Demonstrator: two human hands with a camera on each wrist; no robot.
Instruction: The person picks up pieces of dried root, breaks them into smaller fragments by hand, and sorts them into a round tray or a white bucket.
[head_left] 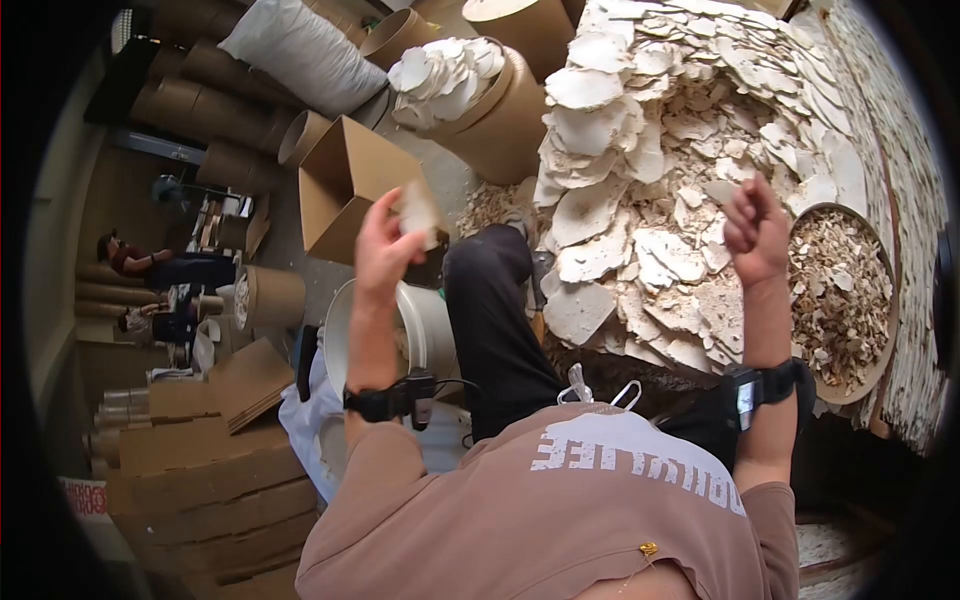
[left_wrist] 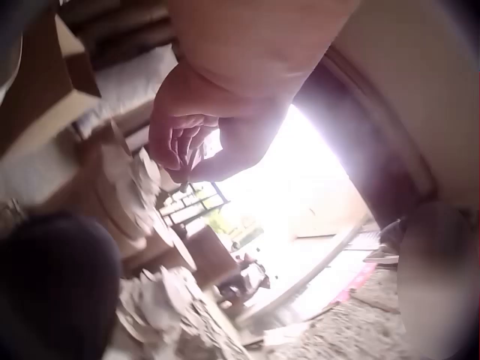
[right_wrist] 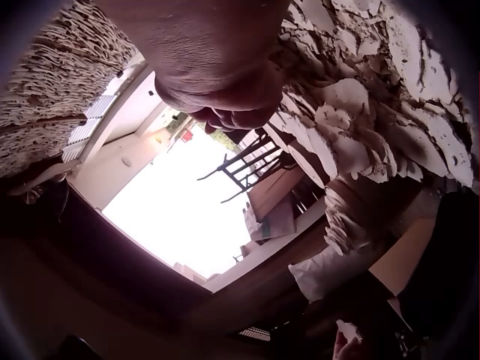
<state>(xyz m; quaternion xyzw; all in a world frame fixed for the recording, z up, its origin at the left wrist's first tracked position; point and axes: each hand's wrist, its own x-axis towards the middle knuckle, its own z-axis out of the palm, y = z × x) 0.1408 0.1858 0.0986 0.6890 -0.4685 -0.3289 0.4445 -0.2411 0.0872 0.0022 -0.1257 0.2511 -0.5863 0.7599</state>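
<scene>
In the head view my left hand (head_left: pixel 385 245) pinches a flat whitish flake (head_left: pixel 418 212) between thumb and fingers, above a white bucket (head_left: pixel 412 325) and beside an open cardboard box (head_left: pixel 350 185). The left wrist view shows the same hand (left_wrist: pixel 214 124) with thumb and fingertips meeting; the flake is seen nearly edge-on. My right hand (head_left: pixel 755 230) is raised over the right side of a big heap of whitish flakes (head_left: pixel 590 215), its fingers curled in toward the palm. Nothing shows between them. From the right wrist, the curled fingers (right_wrist: pixel 232 118) are partly hidden behind the hand.
A round tub (head_left: pixel 888 300) of small broken bits stands right of the heap. Beyond the box, a fibre drum (head_left: pixel 500 125) is piled with flakes. A white sack (head_left: pixel 300 55) lies at the back. Flattened cardboard (head_left: pixel 200 470) is stacked on the left; another person (head_left: pixel 140 258) sits farther off.
</scene>
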